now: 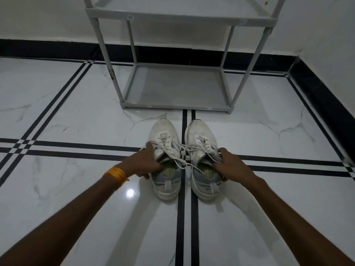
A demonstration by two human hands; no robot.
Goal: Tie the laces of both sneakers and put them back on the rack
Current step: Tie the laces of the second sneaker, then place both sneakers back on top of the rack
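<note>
Two white sneakers stand side by side on the floor, toes pointing away from me. The left sneaker (163,135) and the right sneaker (199,135) both have loose, untied white laces (182,150) that cross between them. My left hand (143,163) grips the left sneaker at its collar, fingers on its outer side. My right hand (228,166) holds the right sneaker at its collar the same way. A grey shoe rack (172,104) stands just beyond the toes, its bottom shelf bare.
The floor is glossy white marble tile with black double stripes (189,217). A white wall with a black skirting (57,48) runs behind the rack and along the right side. An orange bangle (115,174) is on my left wrist.
</note>
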